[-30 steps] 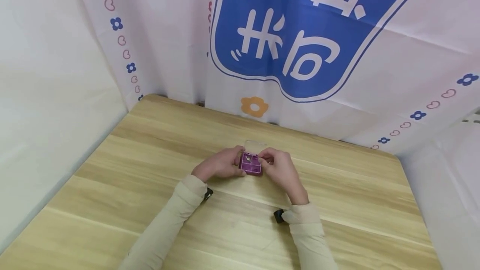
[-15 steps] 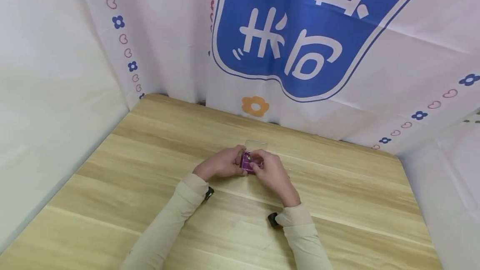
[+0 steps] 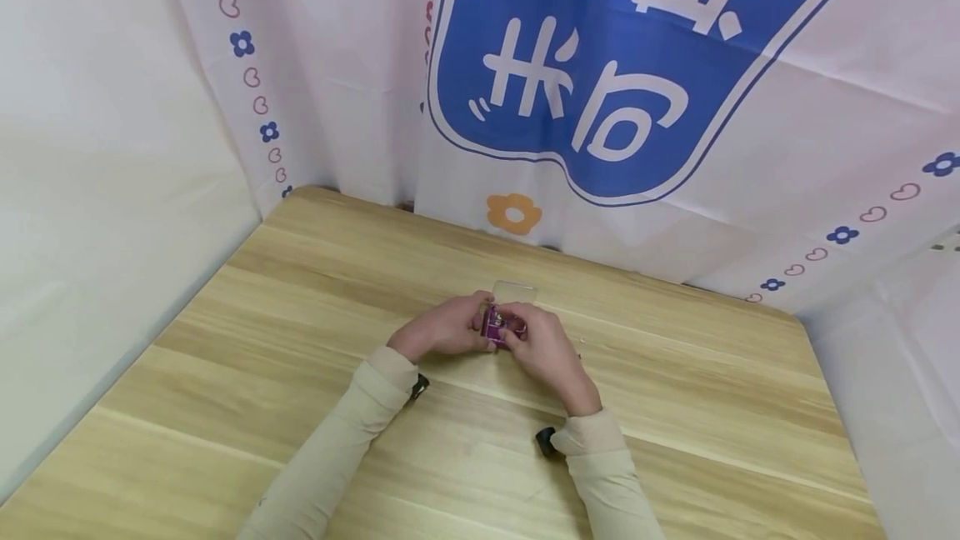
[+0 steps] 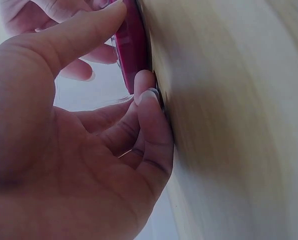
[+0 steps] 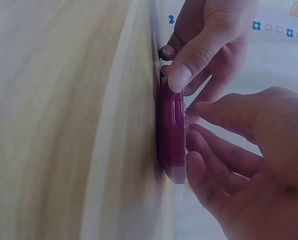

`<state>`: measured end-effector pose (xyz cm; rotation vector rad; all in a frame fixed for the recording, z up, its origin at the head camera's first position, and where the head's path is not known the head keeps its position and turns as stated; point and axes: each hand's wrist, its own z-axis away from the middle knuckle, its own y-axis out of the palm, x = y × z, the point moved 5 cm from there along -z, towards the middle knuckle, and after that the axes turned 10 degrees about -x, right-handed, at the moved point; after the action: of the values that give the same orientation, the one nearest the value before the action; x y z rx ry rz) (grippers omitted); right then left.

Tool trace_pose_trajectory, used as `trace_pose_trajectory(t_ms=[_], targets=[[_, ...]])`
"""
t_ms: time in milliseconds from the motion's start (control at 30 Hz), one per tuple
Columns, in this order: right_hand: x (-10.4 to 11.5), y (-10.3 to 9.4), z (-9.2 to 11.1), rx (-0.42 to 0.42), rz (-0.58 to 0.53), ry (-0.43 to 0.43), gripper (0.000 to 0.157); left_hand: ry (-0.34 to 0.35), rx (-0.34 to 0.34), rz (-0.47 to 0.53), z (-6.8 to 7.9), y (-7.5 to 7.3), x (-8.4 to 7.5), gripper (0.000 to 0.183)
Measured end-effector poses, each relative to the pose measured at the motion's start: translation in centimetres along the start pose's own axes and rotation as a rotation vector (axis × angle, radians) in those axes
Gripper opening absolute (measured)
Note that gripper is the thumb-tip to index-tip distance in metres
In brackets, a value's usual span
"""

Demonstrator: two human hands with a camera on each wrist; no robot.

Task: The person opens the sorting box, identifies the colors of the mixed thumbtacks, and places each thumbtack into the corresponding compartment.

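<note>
A small purple pill box (image 3: 492, 333) with four-way dividers lies on the wooden table, its clear lid (image 3: 515, 291) swung back on the far side. My left hand (image 3: 444, 327) holds it from the left. In the left wrist view the thumb (image 4: 89, 37) presses the near side of the box (image 4: 132, 50), while other fingers curl in low by the tabletop. My right hand (image 3: 547, 348) reaches over the right compartments, thumb and fingertips bent at the open face. I cannot tell whether they pinch anything. A tiny pale item (image 3: 498, 319) shows in a left compartment.
Tiny specks (image 3: 581, 343) lie on the table (image 3: 675, 407) just right of my right hand. A printed cloth (image 3: 360, 107) hangs along the back edge, with a white wall (image 3: 112, 190) on the left. Black straps (image 3: 546, 441) sit at both wrists.
My right hand has moved left from the box's right edge to over its right compartments, covering them. The left hand stays on the box. Specks right of the right hand are now uncovered.
</note>
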<state>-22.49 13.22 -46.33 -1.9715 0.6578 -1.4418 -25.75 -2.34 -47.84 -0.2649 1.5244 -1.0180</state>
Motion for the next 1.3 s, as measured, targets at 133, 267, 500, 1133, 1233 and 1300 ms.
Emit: trace_pose_trajectory(t_ms=[133, 267, 500, 1133, 1233, 1300], targets=[[-0.1, -0.4, 0.0, 0.006, -0.02, 0.006, 0.034, 0.0, -0.005, 0.003, -0.1, 0.0, 0.0, 0.086], [-0.7, -1.8, 0.0, -0.007, -0.035, 0.04, 0.03, -0.015, -0.006, -0.001, -0.1, 0.1, 0.1, 0.087], [-5.2, -5.4, 0.6, -0.056, 0.006, 0.153, 0.028, -0.052, 0.014, 0.005, -0.1, 0.7, 0.4, 0.088], [-10.3, -8.0, 1.2, 0.094, 0.078, 0.297, 0.017, -0.063, 0.007, 0.013, -0.4, 0.0, 0.5, 0.091], [-10.5, -7.7, 1.5, 0.084, 0.099, 0.297, 0.012, -0.057, 0.013, 0.023, -0.3, 0.3, 0.5, 0.091], [-10.5, -7.8, 1.4, 0.062, 0.114, 0.286, 0.009, -0.05, 0.007, 0.036, -0.4, 0.2, 0.4, 0.091]])
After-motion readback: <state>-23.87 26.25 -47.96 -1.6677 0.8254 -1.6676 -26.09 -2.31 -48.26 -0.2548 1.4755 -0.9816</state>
